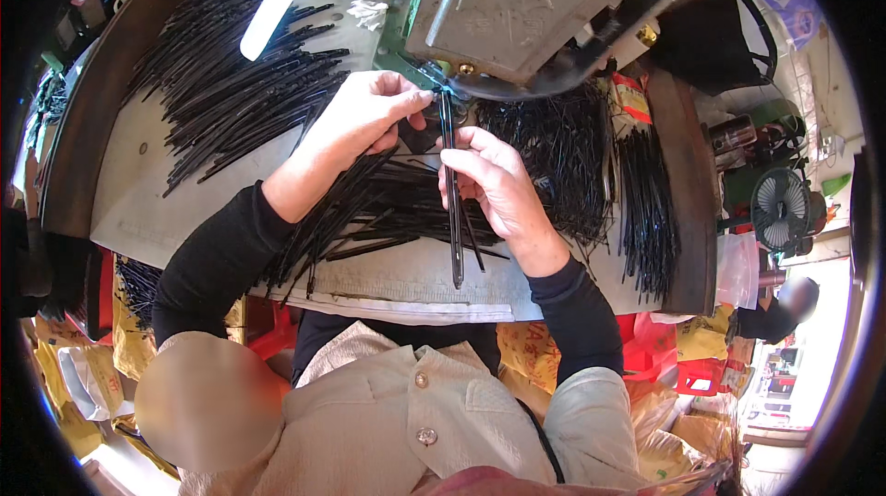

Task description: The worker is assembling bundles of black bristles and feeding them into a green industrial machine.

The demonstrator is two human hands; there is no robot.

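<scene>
My right hand (494, 184) grips a thin black rod (452, 219) that stands lengthwise from the machine's nose down toward the table's front edge. My left hand (369, 113) pinches the rod's top end right under the grey metal machine (512, 2). Beneath both hands lies a loose pile of black rods (369, 210) on the pale table top (406, 279).
A big heap of black rods (231, 81) covers the table's left side. Thin black wires (558, 164) and a rod bundle (646, 210) lie at the right. A white strip lamp (277, 2) hangs at the back left. A small fan (780, 210) stands right.
</scene>
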